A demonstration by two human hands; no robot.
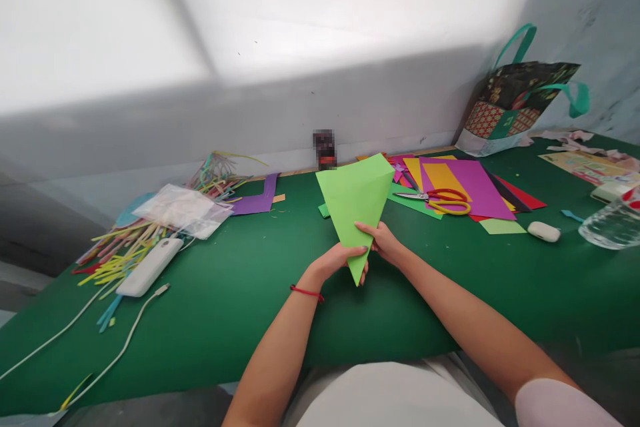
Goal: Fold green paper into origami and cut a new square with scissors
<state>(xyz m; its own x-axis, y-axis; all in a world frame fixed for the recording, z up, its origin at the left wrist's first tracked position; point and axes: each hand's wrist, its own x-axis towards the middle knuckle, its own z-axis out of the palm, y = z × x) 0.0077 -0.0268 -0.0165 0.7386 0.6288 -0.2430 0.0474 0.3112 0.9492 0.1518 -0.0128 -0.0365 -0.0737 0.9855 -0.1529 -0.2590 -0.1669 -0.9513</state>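
A light green sheet of paper (354,197), shaped into a wedge with its point downward, is held up over the near middle of the green table (240,293). My left hand (340,260) grips it close to the lower tip, thumb across the front and fingers behind. Higher up on the right edge, my right hand (383,240) pinches the same paper, its thumb lying on the front face. Both hands' other fingers are partly hidden behind the sheet. Beyond my right hand, scissors with red and yellow handles (450,200) rest on coloured paper sheets (493,197).
At left lie a heap of paper strips (117,260), a clear plastic packet (175,210), a white power bank (150,267) and cables (137,320). Purple paper (250,205) is further back. A white case (544,231), a plastic bottle (613,223) and a patterned bag (515,107) stand at right.
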